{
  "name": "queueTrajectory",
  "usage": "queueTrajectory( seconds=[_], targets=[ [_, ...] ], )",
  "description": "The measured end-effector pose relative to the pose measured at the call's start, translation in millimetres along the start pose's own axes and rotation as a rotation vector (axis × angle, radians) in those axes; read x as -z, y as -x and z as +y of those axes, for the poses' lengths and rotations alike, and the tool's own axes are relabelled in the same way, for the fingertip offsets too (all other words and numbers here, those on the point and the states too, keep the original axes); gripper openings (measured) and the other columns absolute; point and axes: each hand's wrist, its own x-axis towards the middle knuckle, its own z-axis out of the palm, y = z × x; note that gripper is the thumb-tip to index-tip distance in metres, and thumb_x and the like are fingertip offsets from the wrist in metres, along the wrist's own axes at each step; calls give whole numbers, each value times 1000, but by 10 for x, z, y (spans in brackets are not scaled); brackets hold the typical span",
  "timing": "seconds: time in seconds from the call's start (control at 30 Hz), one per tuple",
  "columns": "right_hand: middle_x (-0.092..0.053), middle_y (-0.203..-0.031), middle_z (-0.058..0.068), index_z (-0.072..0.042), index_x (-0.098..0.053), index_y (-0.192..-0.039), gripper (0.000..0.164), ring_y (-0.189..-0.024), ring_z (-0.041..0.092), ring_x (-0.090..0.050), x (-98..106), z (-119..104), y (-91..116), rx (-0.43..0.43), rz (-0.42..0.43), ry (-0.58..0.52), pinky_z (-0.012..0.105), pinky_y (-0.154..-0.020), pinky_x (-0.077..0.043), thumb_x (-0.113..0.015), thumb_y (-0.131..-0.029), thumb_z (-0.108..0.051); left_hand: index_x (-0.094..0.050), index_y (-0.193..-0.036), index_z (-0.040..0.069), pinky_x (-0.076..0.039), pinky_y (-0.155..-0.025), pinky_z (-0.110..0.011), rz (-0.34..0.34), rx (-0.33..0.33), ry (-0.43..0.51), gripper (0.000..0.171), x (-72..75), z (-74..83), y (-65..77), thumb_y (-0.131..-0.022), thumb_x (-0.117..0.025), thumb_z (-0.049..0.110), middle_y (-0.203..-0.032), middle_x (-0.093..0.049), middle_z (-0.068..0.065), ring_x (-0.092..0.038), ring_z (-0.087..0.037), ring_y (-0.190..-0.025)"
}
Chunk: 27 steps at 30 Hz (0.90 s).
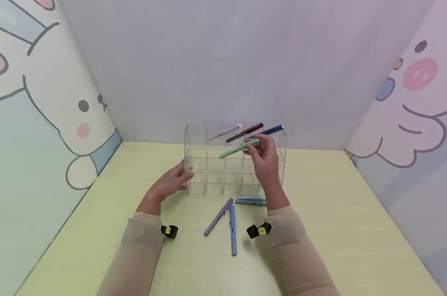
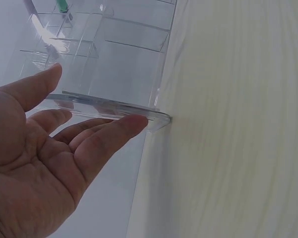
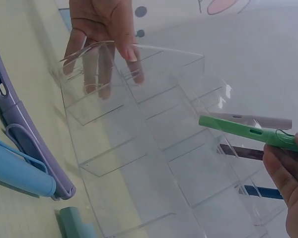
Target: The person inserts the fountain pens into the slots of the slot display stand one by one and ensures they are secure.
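Observation:
A clear acrylic pen rack (image 1: 215, 177) with several small compartments stands before the back wall. My left hand (image 1: 170, 181) grips its left side panel, thumb at the front and fingers along the outside. Above the front of the rack, my right hand (image 1: 265, 158) pinches a light green pen (image 1: 232, 152) near one end, the other end pointing left. A pale lilac pen (image 1: 229, 129), a maroon pen (image 1: 245, 132) and a navy pen (image 1: 274, 130) lean side by side in the top row. The right wrist view shows the green pen (image 3: 238, 127) overlapping that row.
On the pale yellow table (image 1: 356, 230), a purple pen (image 1: 217, 218) and a blue pen (image 1: 233, 234) lie before the rack. A light blue pen (image 1: 251, 198) and a grey-green pen (image 1: 250, 202) lie together, partly behind my right wrist. Cartoon-printed side walls flank the table.

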Motion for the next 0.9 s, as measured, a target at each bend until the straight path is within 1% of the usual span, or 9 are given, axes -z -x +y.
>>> queueTrajectory(
  seconds=[0.07,0.17,0.27,0.4,0.5,0.63,0.73,0.8,0.9],
  targets=[
    [-62,-120,31,0,-46,-131,34,-98,24,-69,-14,-38,16,-15,-6,19,36,-86,-59,-56,-98,-2,-7,-159,32,-47,-104,-51,-2,-3,1,75,-2,4,-8,-100,-52,45,-159,-29,-16,-40,-31,-141],
    [-62,-120,31,4,-46,-131,33,-100,28,-69,-29,-88,34,-30,-13,29,41,-87,-58,-54,-99,-1,-5,-159,28,-47,-104,-51,-8,-11,-7,77,1,15,-10,-101,-52,45,-160,-26,-16,-38,-32,-141],
    [-63,-121,26,6,-46,-130,32,-102,27,-69,-41,-53,30,-41,-32,34,42,-88,-57,-53,-100,-3,-5,-160,26,-47,-104,-51,-4,-14,-8,78,6,16,-14,-101,-52,45,-159,-27,-17,-39,-33,-141],
    [-65,-120,15,1,-51,-128,31,-103,26,-68,-68,94,21,-31,-67,68,36,-87,-59,-55,-101,-11,-7,-159,30,-47,-104,-51,-2,-5,2,76,13,4,-18,-101,-52,45,-158,-30,-16,-40,-32,-141],
    [-65,-119,13,-2,-54,-127,29,-102,26,-68,-96,149,22,-20,-84,96,33,-86,-59,-57,-100,-14,-7,-159,30,-47,-104,-51,2,1,1,75,21,2,-16,-101,-52,44,-157,-32,-16,-40,-32,-140],
    [-64,-120,20,0,-55,-126,29,-102,28,-68,-125,74,35,-53,-94,122,34,-88,-58,-57,-100,-10,-8,-160,29,-48,-103,-51,3,-4,1,75,24,-7,-22,-101,-52,44,-156,-34,-17,-41,-33,-140],
    [-64,-119,20,3,-56,-126,29,-103,32,-67,-150,-45,58,-78,-99,160,34,-89,-58,-57,-100,-7,-9,-160,29,-48,-103,-52,0,-9,6,76,22,-13,-24,-100,-53,46,-156,-34,-17,-40,-33,-140],
    [-65,-117,18,3,-57,-125,28,-102,34,-67,-167,-118,73,-82,-101,202,30,-88,-57,-57,-100,-8,-8,-160,29,-47,-103,-52,-3,-12,7,76,18,-11,-24,-100,-53,46,-156,-33,-18,-40,-33,-140],
    [-67,-112,18,1,-60,-123,26,-99,35,-67,-179,-136,86,-86,-98,256,23,-84,-55,-58,-99,-8,-8,-160,29,-46,-104,-53,-7,-12,11,77,15,-9,-26,-100,-53,46,-157,-31,-18,-39,-33,-140]
  ],
)
